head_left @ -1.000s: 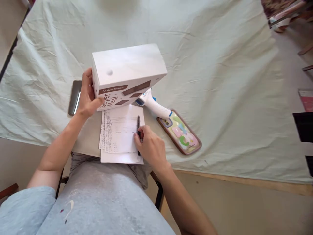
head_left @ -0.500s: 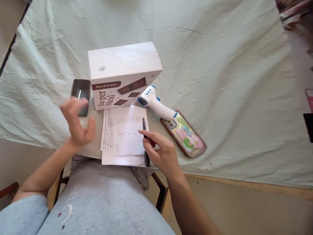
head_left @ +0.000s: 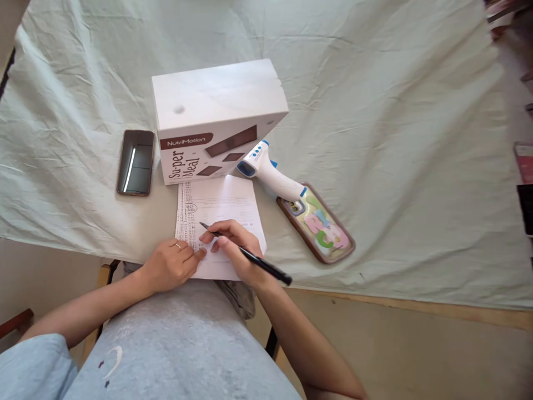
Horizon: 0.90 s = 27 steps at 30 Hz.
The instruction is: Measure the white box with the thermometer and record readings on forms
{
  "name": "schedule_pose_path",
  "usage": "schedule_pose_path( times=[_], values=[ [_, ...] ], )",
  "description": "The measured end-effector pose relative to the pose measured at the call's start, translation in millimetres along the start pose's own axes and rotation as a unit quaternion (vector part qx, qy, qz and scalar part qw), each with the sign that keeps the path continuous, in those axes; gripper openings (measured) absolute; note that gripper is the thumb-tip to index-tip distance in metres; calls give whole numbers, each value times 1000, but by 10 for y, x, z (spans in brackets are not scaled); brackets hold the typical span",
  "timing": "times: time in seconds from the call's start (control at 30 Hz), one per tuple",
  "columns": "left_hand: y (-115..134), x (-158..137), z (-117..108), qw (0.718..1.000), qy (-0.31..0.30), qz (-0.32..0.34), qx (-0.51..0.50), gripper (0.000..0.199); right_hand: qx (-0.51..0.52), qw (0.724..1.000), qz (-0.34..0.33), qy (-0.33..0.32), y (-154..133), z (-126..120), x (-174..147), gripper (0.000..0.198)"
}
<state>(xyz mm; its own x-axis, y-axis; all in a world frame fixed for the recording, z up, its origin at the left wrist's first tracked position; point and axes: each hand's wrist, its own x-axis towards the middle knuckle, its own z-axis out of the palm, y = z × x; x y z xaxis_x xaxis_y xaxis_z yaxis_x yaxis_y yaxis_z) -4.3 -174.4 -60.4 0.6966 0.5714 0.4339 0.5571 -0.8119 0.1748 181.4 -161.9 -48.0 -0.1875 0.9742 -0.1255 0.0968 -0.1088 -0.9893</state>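
Pen grip: slim black plastic pen (head_left: 267,266) clamped between bent fingers of right hand (head_left: 239,249), slanting over the front edge of a counter (head_left: 395,166) draped in pale green, wrinkled cloth; contact of tip with paper impossible to tell.
Left hand (head_left: 172,265): palm down, loosely curled, thin ring (head_left: 178,246) on one finger, resting on the near left corner of thin white printed sheets (head_left: 216,194); closed around nothing visible.
Pen handling: probably light, stiff, slightly slippery along the barrel; best held just behind the tip.
Sheet handling: probably limp, easily creased or slid; best steadied flat at a corner, beside the counter's front edge.
Behind sheets: white card box (head_left: 220,94) with brown graphics, crisp-edged, upright.
Toward right edge: smooth white-and-blue plastic gun-shaped device (head_left: 275,178), handle end over brown-rimmed, pastel-patterned phone case (head_left: 327,236).
Toward left edge: dark, glossy, rectangular phone (head_left: 136,164), face up.
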Motion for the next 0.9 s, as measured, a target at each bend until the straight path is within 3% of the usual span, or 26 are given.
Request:
schedule_pose_path(
  times=[0.1, 0.23, 0.43, 0.9],
  values=[
    [11, -14, 12, 1000, 5, -6, -1, 17, -82, 996, 5, 44, 68, 52, 12, 22],
    [16, -18, 17, 1000, 3, -8, -10, 17, -87, 995, 10, 51, 77, 81, 1, 16],
    [15, -29, 23, 1000, 1, -7, -8, 16, -199, 977, -15, 69, 65, 124, -7, 28],
    [20, -29, 19, 1000, 10, -3, -14, 15, -234, 969, -55, 52, 79, 139, -17, 31]
  ],
)
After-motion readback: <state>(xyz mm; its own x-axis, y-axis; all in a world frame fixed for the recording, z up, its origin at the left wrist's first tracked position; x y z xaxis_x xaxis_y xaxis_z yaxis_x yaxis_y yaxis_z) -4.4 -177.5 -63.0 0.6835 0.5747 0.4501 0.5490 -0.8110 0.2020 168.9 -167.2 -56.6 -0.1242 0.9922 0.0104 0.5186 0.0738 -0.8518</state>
